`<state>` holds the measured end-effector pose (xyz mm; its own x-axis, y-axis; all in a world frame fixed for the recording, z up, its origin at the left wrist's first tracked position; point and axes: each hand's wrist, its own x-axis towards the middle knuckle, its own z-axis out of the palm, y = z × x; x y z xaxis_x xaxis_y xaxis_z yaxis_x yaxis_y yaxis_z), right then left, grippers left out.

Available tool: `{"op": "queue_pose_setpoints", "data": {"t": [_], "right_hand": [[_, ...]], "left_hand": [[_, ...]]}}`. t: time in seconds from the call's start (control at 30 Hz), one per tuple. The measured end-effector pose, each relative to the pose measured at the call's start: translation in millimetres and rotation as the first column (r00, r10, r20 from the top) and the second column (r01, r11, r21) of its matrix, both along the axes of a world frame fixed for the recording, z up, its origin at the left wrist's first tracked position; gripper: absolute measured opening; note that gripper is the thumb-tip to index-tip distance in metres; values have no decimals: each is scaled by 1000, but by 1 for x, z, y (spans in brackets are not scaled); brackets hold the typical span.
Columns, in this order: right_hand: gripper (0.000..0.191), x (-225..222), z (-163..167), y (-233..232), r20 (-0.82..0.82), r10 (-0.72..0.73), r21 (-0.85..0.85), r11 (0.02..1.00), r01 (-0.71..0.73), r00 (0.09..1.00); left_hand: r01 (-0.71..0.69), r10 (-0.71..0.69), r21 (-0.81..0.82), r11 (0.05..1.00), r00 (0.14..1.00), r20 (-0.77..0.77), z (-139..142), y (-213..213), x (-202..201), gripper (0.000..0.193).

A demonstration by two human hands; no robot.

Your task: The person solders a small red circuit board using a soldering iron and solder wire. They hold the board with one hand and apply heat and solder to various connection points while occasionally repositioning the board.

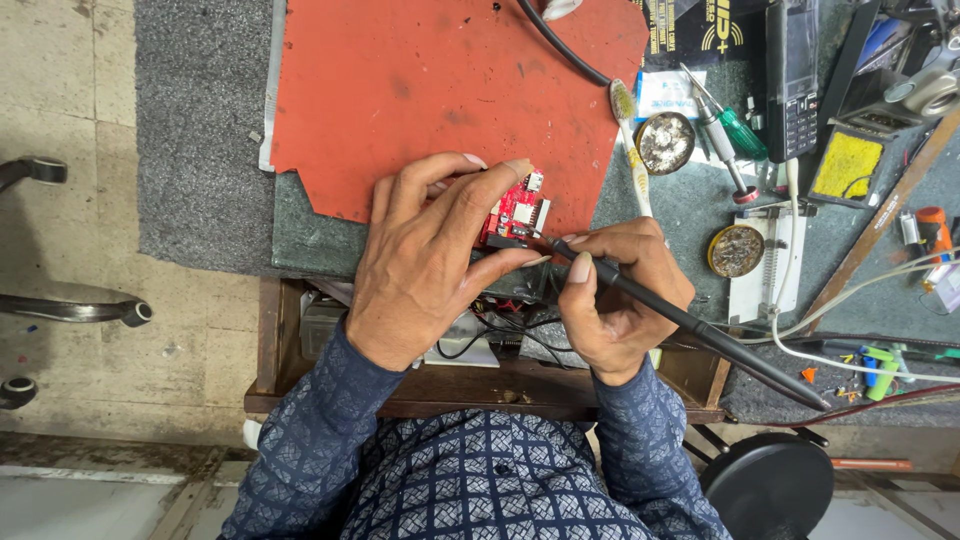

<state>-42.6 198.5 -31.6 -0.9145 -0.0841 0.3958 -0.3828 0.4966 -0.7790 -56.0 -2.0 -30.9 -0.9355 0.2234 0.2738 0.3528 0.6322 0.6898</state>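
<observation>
Left hand fingers pinching small red circuit board on its edges, right hand fingers gripping black soldering iron, tip touching board

An electronics repair workshop, to judge by the cluttered surface: a red work mat, a small red circuit board, a green-handled screwdriver, round tins of solder paste, a cleaning toothbrush, a yellow sponge tray, loose cables.

Black packet with gold print, flat, top of frame right of centre; small white-blue label card just below it; dark handheld device with screen upright, upper right.
</observation>
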Motion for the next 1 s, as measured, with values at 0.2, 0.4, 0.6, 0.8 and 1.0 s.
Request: {"op": "queue_pose_setpoints", "data": {"t": [0.2,0.4,0.6,0.8,1.0], "right_hand": [[10,1,1,0,11,-3,-2,1000,3,1000],[11,1,1,-1,15,1,-2,1000,-1,1000],[11,3,0,0,25,-1,-9,1000,1,1000],[14,5,-4,3,3,-33,-91,995,33,999],[15,4,-5,4,42,-30,-105,994,34,999]], "left_hand": [[9,-9,8,1000,1000,7,0,-1,0,73],[6,-6,2,1000,1000,-10,-3,0,0,73],[3,-3,-9,1000,1000,-8,-3,-1,1,73],[5,-5,4,1000,1000,2,-1,-1,0,74],[10,-10,12,1000,1000,12,1,-2,-1,74]]}}
